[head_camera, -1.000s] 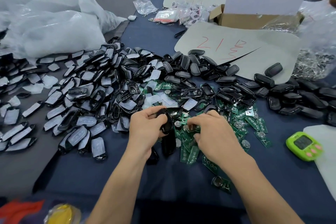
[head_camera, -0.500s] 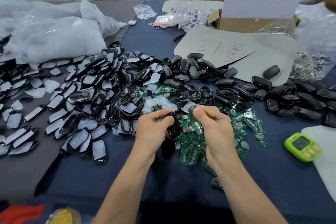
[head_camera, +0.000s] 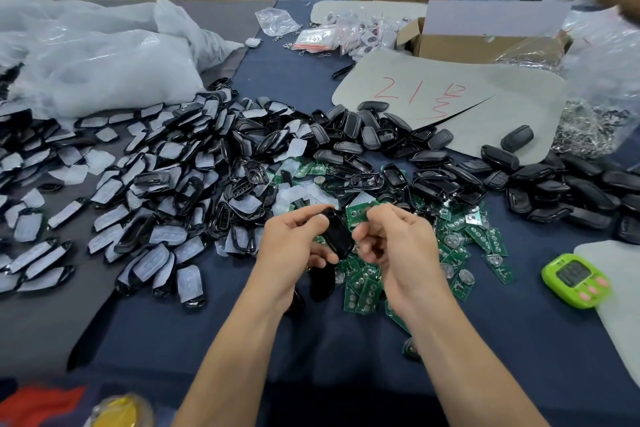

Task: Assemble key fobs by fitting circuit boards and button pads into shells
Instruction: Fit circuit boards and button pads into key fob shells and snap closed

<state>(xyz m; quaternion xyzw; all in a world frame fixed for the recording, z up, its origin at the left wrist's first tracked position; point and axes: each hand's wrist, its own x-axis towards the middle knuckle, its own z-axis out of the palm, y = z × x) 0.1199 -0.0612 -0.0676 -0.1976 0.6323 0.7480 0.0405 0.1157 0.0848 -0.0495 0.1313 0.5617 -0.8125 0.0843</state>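
Two hands are raised just above the worktop (head_camera: pixel 207 340), close together.

Left hand (head_camera: pixel 294 243): grips a black shell (head_camera: pixel 337 236), fingers curled round it. The shell stands tilted, its upper end toward the right hand.

Right hand (head_camera: pixel 398 239): pinches one green circuit board (head_camera: pixel 360 213) between thumb and fingertips. The lower fingers are curled in, with nothing else in them that I can see.

Board and shell sit just beside each other at the shell's upper end. Whether they touch I cannot tell.

Change: one second ago the right hand was down in the heap of loose boards (head_camera: pixel 460 246), picking among them, while the left already held the shell. Half a second ago it had come up with a board. Now that board has been carried across to the shell. Picking is therefore finished. Fitting is the step in hand and, as I judge it, not yet done, since the board is outside the shell.

Surroundings:
- The heap of loose boards lies under and to the right of the right hand.
- Shells with pale button pads (head_camera: pixel 156 184) spread out left of the left hand.
- Plain black shells (head_camera: pixel 433 163) lie beyond both hands.
- A green timer (head_camera: pixel 575 279) sits well to the right of the right hand.

Next move, by my estimate: turn the board to match the cavity, then press it in flat. A skewed seating is the risk.
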